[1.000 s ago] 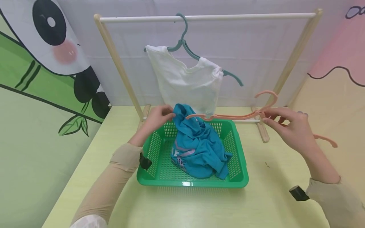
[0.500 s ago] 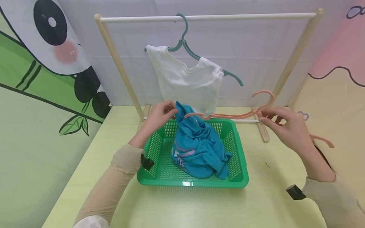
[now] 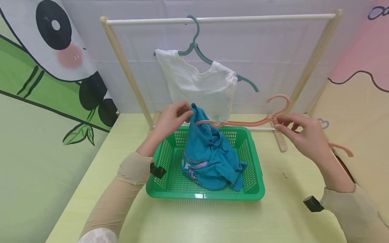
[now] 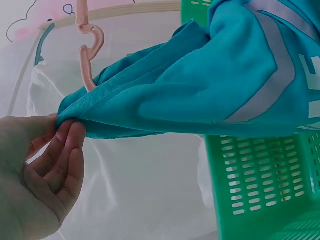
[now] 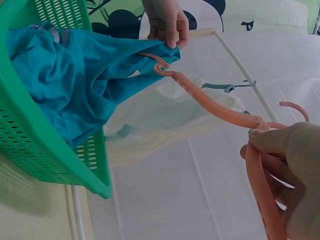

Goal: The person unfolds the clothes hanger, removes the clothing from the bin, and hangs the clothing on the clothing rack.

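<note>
My left hand (image 3: pixel 174 118) pinches the collar edge of a teal T-shirt (image 3: pixel 209 162) and lifts it above the green basket (image 3: pixel 206 195). The rest of the shirt lies bunched inside the basket. With thumb and fingers, my right hand (image 3: pixel 304 133) pinches a pink clothes hanger (image 3: pixel 247 124) just below its hook. In the left wrist view, the tip of the hanger (image 4: pixel 86 70) passes behind the collar's near edge, into the opening of the shirt (image 4: pixel 200 85). From the right wrist view, one arm of the hanger (image 5: pixel 215 105) reaches into the collar, while the other points away.
Behind the basket stands a wooden rack with a white rail (image 3: pixel 258 18). From it hangs a green hanger (image 3: pixel 194 45) bearing a white sleeveless top (image 3: pixel 203 84). The pale yellow table (image 3: pixel 194 219) extends around the basket. Cartoon-printed cloth (image 3: pixel 54 101) lines the sides.
My left hand has raised the collar slightly and moved it right. My right hand and the hanger have shifted a little left, with the hanger's tip now at the collar opening.
</note>
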A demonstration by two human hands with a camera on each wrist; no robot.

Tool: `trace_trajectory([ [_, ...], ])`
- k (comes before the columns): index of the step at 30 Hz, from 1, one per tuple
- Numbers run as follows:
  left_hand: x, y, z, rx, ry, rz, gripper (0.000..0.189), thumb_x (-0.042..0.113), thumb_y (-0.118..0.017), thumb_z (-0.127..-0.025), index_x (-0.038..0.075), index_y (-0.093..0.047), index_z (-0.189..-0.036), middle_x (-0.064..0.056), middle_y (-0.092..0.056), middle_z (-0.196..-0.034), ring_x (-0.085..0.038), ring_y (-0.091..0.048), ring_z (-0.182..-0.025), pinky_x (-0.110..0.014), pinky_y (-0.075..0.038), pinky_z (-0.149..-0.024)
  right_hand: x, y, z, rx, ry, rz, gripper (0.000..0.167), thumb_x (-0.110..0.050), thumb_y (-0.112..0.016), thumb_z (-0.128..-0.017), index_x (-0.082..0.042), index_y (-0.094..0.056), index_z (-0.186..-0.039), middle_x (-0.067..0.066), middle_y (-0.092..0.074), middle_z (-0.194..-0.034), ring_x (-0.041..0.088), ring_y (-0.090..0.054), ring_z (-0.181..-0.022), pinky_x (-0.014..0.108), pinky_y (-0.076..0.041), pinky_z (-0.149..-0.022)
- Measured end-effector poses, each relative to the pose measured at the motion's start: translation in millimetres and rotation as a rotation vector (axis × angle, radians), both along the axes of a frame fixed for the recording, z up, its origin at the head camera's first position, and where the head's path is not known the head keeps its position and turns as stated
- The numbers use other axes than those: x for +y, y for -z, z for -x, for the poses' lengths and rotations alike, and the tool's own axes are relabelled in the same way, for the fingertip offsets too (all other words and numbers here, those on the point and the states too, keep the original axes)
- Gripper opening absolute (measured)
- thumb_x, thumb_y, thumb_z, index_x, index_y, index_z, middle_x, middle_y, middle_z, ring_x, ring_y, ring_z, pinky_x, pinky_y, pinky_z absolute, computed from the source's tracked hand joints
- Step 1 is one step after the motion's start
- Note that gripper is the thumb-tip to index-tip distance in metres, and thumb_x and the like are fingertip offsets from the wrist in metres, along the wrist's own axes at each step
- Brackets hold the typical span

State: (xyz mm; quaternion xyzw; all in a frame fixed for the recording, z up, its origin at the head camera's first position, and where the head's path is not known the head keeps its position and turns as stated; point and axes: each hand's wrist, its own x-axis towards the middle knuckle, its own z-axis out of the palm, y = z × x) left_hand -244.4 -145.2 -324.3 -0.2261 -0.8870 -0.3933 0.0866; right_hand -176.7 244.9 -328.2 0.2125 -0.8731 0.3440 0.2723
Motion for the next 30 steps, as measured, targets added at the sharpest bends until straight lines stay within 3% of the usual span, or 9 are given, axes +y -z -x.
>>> trace_trajectory([
  [8,5.5,-12.4,-5.8,0.061,0.021,0.033,0.013,0.020,-0.059,-0.100,0.008,-0.063,-0.103,-0.009,-0.069,-0.089,-0.020,-0.064,-0.078,-0.033,-0.053,-0.073,-2.9,-2.8,-0.6,-0.005,-0.004,0.009,0.018,-0.004,-0.076,-0.085,-0.010,-0.076,-0.102,-0.039,-0.057,-0.092,-0.012,-0.052,-0.078,0.006,-0.040,-0.068],
  [14,3.7,-24.9,-12.9,0.062,0.010,-0.004,0.014,0.018,-0.060,-0.099,0.006,-0.065,-0.104,-0.011,-0.068,-0.090,-0.025,-0.064,-0.080,-0.034,-0.053,-0.075,-0.4,-7.6,-4.5,0.015,0.014,0.042,0.022,-0.003,-0.076,-0.084,-0.009,-0.076,-0.105,-0.040,-0.056,-0.089,-0.014,-0.051,-0.078,0.006,-0.038,-0.069],
  [20,0.8,-40.7,-19.7,0.114,0.008,-0.021,0.015,0.016,-0.062,-0.097,0.003,-0.067,-0.105,-0.013,-0.070,-0.091,-0.022,-0.065,-0.077,-0.033,-0.055,-0.074,3.2,-12.8,-5.3,0.049,0.043,0.060,0.023,-0.001,-0.076,-0.084,-0.008,-0.076,-0.105,-0.040,-0.056,-0.086,-0.016,-0.051,-0.078,0.006,-0.038,-0.067],
  [27,2.0,-61.4,-28.5,0.135,-0.011,-0.071,0.015,0.016,-0.066,-0.095,0.004,-0.069,-0.104,-0.011,-0.072,-0.091,-0.019,-0.066,-0.075,-0.029,-0.051,-0.066,7.5,-18.1,-7.2,0.018,-0.014,0.115,0.022,0.002,-0.074,-0.084,-0.004,-0.075,-0.105,-0.036,-0.062,-0.088,-0.012,-0.056,-0.077,0.005,-0.041,-0.069],
  [30,4.2,-63.9,-29.4,0.124,-0.034,-0.067,0.016,0.016,-0.067,-0.095,0.005,-0.070,-0.104,-0.010,-0.072,-0.092,-0.019,-0.067,-0.075,-0.027,-0.054,-0.068,7.9,-19.7,-7.7,0.000,-0.039,0.165,0.022,0.004,-0.073,-0.084,-0.001,-0.074,-0.106,-0.032,-0.066,-0.089,-0.010,-0.058,-0.078,0.005,-0.043,-0.070],
])
